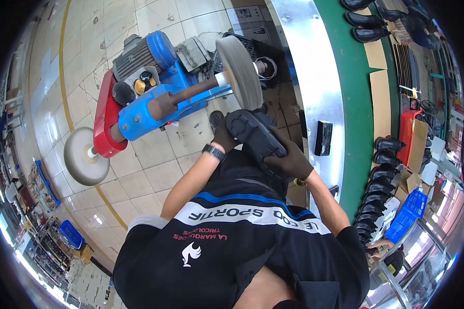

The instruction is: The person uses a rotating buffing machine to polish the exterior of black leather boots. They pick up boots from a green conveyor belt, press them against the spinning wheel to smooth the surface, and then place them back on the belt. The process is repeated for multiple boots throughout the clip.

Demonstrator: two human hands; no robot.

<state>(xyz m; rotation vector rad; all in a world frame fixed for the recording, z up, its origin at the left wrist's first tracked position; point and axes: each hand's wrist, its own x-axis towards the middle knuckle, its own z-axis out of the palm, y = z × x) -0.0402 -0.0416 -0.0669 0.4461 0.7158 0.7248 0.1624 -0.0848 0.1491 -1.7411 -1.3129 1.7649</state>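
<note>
A black boot (pixel 258 135), its chunky sole showing, is held in front of my body just below a grey buffing wheel (pixel 240 72). My left hand (pixel 225 136), in a dark glove, is closed round the boot's left end, with a watch on that wrist. My right hand (pixel 293 159), gloved too, grips the other end of the boot from the right. The boot's top edge is close to the wheel's lower rim; whether they touch I cannot tell. Part of the boot's upper is hidden behind the sole and my hands.
The wheel sits on the shaft of a blue polishing machine (pixel 152 110) with a red belt guard (pixel 106 116). A second wheel (pixel 86 156) is at its left. To my right run a metal ledge (pixel 322 98) with a black box (pixel 323 138) and a green belt (pixel 353 129). Several black boots (pixel 379 188) stand beyond.
</note>
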